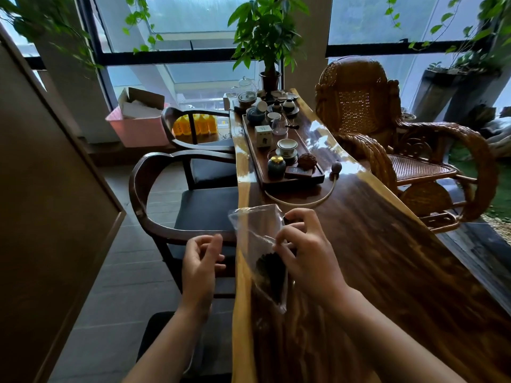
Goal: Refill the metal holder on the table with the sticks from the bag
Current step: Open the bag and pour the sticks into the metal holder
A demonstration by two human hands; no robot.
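Right hand: thumb and fingertips pinched on the edge of a clear plastic bag, which stands upright from the tabletop with its open mouth above the fingers. Dark sticks lie bunched in the lower half of the bag, just below and left of the pinching fingers. Left hand: fingers loosely curled, holding nothing, apart from the bag and to its left, over the table's pale edge. Both hands work above the near end of a long dark wooden table. Beyond the fingers, a pale curved cord lies on the wood, then a wooden tea tray carrying cups and small jars. Dark wooden armchairs stand left of the hands; a wicker rocking chair stands to the right. The metal holder cannot be made out with certainty.
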